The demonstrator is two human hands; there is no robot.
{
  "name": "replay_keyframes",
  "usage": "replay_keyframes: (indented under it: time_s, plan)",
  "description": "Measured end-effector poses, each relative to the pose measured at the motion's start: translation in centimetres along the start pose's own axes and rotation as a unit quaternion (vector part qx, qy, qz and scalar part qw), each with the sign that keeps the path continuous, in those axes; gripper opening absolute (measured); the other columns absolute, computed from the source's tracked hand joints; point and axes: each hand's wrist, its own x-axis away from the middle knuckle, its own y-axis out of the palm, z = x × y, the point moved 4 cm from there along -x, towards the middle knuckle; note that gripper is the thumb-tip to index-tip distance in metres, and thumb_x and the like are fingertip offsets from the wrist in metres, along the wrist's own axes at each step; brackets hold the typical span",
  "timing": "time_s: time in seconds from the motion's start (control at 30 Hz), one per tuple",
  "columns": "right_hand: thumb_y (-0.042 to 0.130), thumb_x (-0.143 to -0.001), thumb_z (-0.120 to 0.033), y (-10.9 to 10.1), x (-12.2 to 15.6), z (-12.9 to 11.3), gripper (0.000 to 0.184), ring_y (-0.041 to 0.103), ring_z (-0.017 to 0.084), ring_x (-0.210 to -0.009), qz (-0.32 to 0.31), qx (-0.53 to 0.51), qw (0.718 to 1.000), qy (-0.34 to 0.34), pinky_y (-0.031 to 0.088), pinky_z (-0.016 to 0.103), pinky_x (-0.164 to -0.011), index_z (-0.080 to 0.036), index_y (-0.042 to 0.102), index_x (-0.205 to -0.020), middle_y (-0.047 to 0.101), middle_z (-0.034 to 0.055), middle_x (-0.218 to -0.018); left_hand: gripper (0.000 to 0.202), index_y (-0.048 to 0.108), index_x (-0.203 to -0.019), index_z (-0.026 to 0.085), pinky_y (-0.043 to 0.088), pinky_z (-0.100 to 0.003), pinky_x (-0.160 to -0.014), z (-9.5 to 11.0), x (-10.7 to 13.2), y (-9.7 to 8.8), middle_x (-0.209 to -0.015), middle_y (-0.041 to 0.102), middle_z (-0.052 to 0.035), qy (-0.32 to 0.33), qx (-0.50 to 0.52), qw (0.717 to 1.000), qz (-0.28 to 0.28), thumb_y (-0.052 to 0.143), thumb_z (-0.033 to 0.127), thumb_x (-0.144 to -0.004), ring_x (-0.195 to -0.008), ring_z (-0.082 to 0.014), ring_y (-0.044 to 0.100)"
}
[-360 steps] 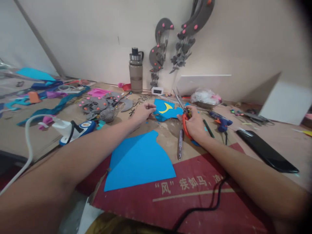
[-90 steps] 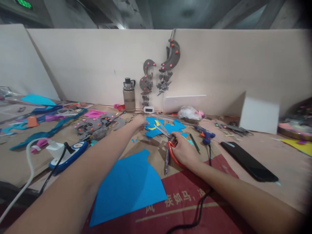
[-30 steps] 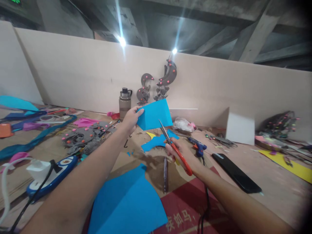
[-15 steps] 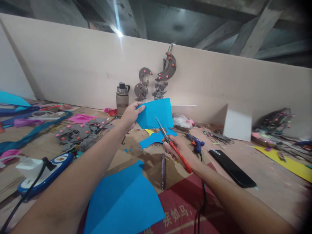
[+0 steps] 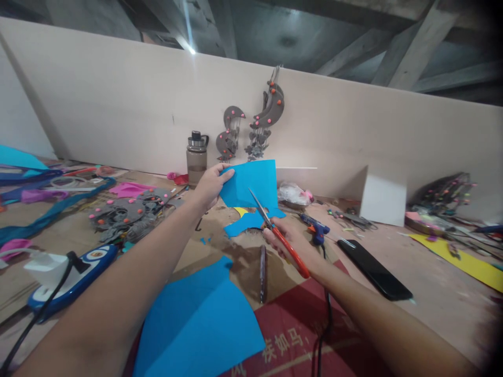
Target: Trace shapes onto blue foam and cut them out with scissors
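Blue sheet (image 5: 251,180) raised mid-frame since earlier, left hand (image 5: 214,184) pinching it; right hand (image 5: 288,240) grips scissors (image 5: 290,251), probably closed.

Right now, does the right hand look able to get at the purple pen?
Probably, though not freely: the right hand holds the red-handled scissors. The purple pen lies nearby with nothing seen on top, so the way looks open.

The left hand (image 5: 210,184) and right hand (image 5: 297,241) are bare; behind the fingers (image 5: 227,175), the forearms (image 5: 157,254) are bare too, widening backward.
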Motion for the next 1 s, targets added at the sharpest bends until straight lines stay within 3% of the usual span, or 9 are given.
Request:
replay_keyframes:
  time_s: [0.6, 1.0]
  plan:
    - [0.063, -0.087, -0.06, 0.05, 0.36, -0.22, 0.041, 0.038, 0.009, -0.049, -0.053, -0.008, 0.998, 0.018, 0.028, 0.024, -0.047, -0.021, 0.051, -0.081, 0.04, -0.0071, -0.058, 0.017, 0.064, -0.098, 0.018, 0.046, -0.024, -0.058, -0.37, 0.18, 0.32, -0.075, 0.064, 0.0003, -0.007, -0.028, 0.999, 0.016, 0.07, 0.023, -0.082, -0.064, -0.0143, 0.055]
    - [0.063, -0.088, -0.059, -0.07, 0.67, -0.49, 0.041, 0.036, 0.007, -0.045, -0.062, -0.014, 0.998, 0.014, 0.027, 0.022, -0.042, -0.021, 0.049, -0.079, 0.042, -0.0069, -0.056, 0.019, 0.062, -0.091, 0.017, 0.043, -0.024, -0.059, -0.61, 0.21, 0.51, -0.074, 0.062, 0.0005, 0.005, -0.054, 0.999, -0.008, 0.073, 0.029, -0.08, -0.065, -0.0139, 0.054]
